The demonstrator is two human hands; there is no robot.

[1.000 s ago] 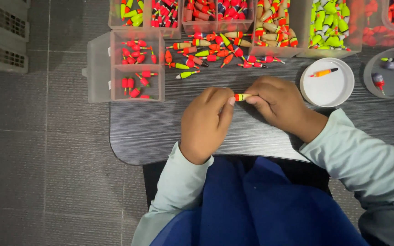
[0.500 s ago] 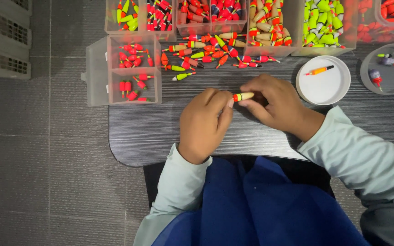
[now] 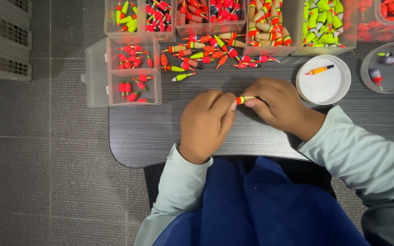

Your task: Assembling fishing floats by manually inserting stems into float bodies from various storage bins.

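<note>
My left hand [image 3: 206,123] and my right hand [image 3: 277,107] meet over the middle of a dark table [image 3: 151,132]. Between their fingertips they pinch a small fishing float [image 3: 242,99], orange at one end, yellow at the other. Both hands grip it, the left at the orange end and the right at the yellow end. A loose pile of floats [image 3: 206,54] in red, orange, green and yellow lies on the table just beyond the hands.
A clear compartment box [image 3: 133,70] with red floats stands at the left. Several clear bins [image 3: 261,18] of sorted floats line the far edge. A white round dish [image 3: 324,86] holds one orange float; a grey dish [image 3: 391,75] sits at far right. A grey crate [image 3: 3,41] stands on the floor.
The hands and the float have stayed almost still. The view has drifted slightly, so everything sits a little lower and more to the left in the picture.
</note>
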